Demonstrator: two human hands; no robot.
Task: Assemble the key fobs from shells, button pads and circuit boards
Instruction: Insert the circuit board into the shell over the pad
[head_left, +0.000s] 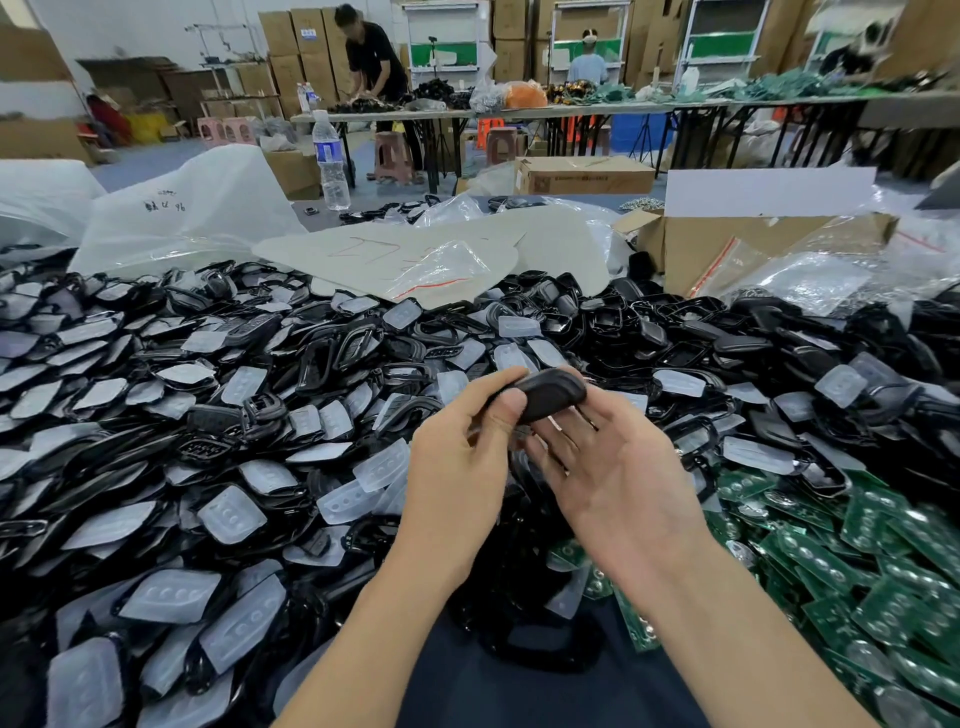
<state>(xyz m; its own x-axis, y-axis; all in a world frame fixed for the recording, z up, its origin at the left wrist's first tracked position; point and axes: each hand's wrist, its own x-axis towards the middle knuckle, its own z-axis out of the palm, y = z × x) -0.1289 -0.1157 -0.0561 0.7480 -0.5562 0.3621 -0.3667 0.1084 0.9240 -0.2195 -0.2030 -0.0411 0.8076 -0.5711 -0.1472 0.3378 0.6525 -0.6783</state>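
Note:
A black key fob shell (551, 393) is held above the table's middle. My left hand (462, 462) pinches its left end between thumb and fingers. My right hand (618, 467) lies palm up with straight fingers under the shell's right side, touching it. Below and all around spreads a big heap of black shells (311, 358) mixed with translucent white button pads (228, 514). Green circuit boards (872, 571) are piled at the lower right.
Clear plastic bags (441, 265) and a large white bag (182, 208) lie behind the heap. An open cardboard box (727, 244) stands at the back right, a water bottle (330, 161) at the back. Other people work at far tables.

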